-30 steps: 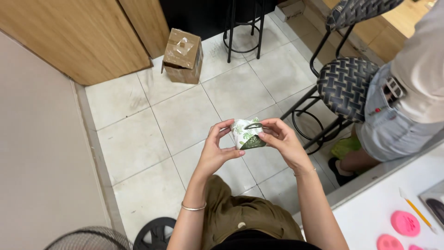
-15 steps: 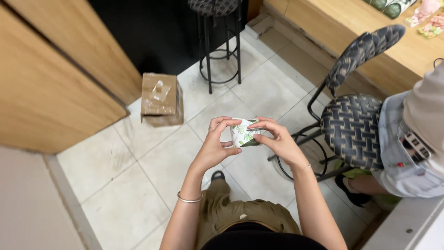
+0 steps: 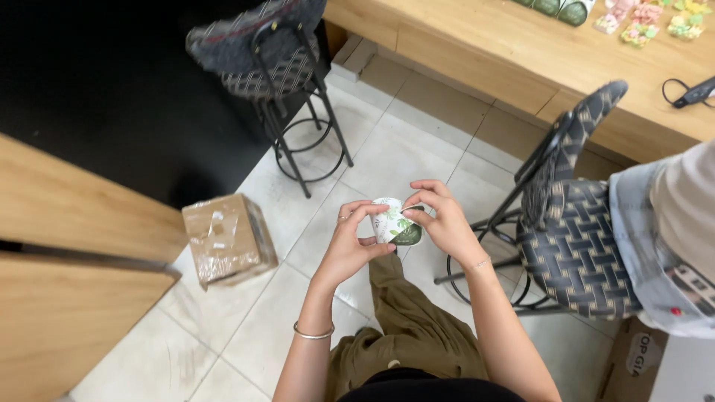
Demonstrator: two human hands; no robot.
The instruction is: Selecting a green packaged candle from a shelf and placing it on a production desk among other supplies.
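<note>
Head-camera view: a small white-and-green leaf-patterned packet (image 3: 395,223) sits pinched between both hands above the tiled floor (image 3: 402,152), left hand (image 3: 350,242) cupping its side, right hand (image 3: 439,219) gripping its top edge. Left of the packet lies a taped cardboard box (image 3: 227,238); right of it stands a woven chair (image 3: 577,238).

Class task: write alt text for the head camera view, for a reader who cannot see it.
Two bare hands, left hand and right hand, hold a small white and green leaf-printed packet over a tiled floor. A taped cardboard box lies to the left; another person sits on a woven chair at right.
</note>
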